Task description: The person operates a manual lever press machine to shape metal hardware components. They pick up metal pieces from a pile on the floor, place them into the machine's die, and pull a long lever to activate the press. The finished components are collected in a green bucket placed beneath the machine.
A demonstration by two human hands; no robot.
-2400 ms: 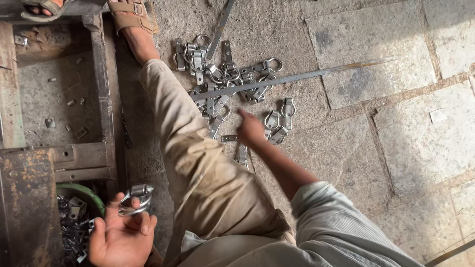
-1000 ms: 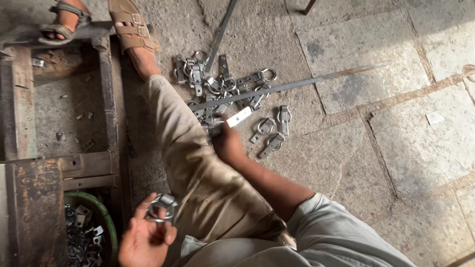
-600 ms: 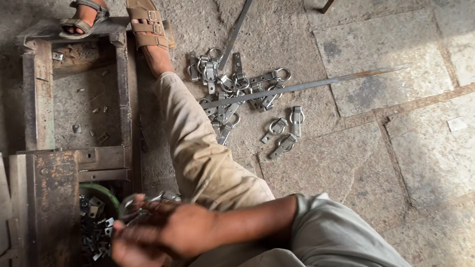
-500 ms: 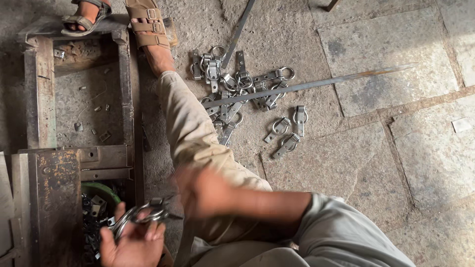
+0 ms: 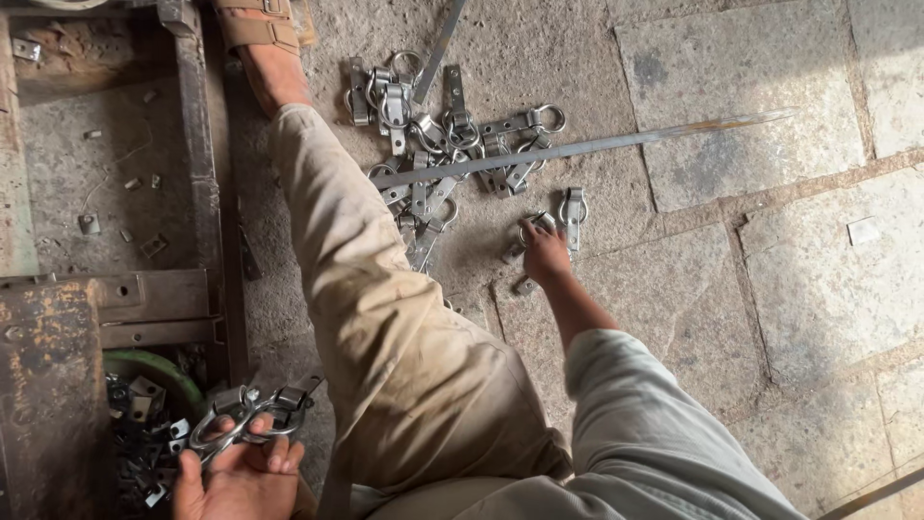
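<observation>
Gathering partly done: several ring clamps [image 5: 252,416] are clutched in the left hand [image 5: 236,477], another apparently being pinched by the right hand [image 5: 544,252], floor pile [image 5: 438,144] mostly left.

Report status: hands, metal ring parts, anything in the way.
Left hand grips a bunch of ring clips. Right hand down on a loose clip beside the floor pile. Long metal strip lies across the pile.

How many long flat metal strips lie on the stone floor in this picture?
2. One long strip runs across the floor over the pile of ring clasps, beyond the right hand. A second strip slants up from the pile to the top edge. Others may be hidden.
</observation>
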